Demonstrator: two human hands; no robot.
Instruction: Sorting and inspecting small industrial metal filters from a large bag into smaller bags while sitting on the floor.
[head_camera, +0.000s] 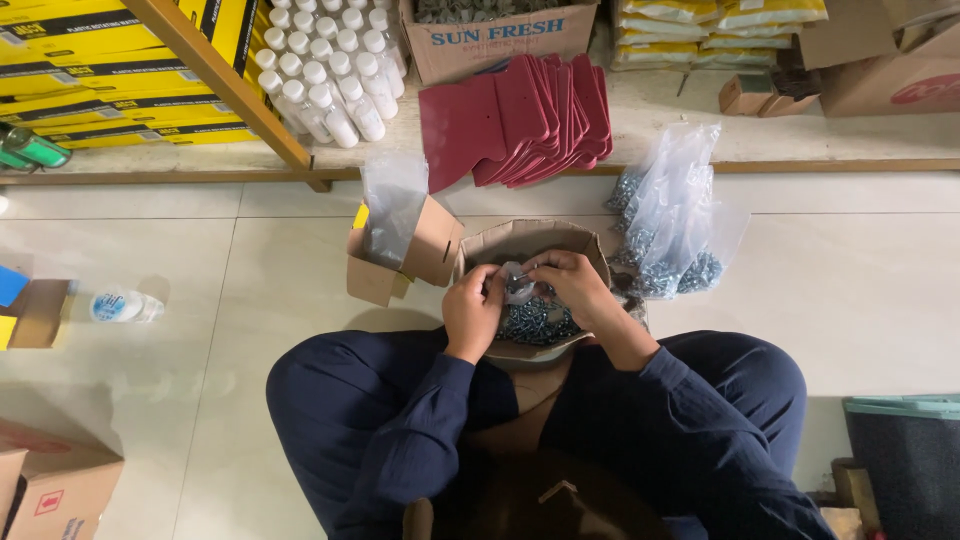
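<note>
I sit cross-legged on the floor in dark blue clothes. Between my knees stands an open cardboard box (488, 246) filled with small metal screws (536, 322). Both hands meet over it on a small clear plastic bag (517, 288). My left hand (471, 309) pinches the bag's left side. My right hand (568, 284) grips its right side, fingers curled at the bag's mouth. What lies inside the bag is too small to tell.
A smaller carton (425, 250) with empty clear bags (392, 205) stands left of the box. Filled screw bags (672, 215) pile up at the right. Red plastic pieces (520, 115), white bottles (330, 70) and cartons line the low shelf ahead. A bottle (124, 306) lies at the left.
</note>
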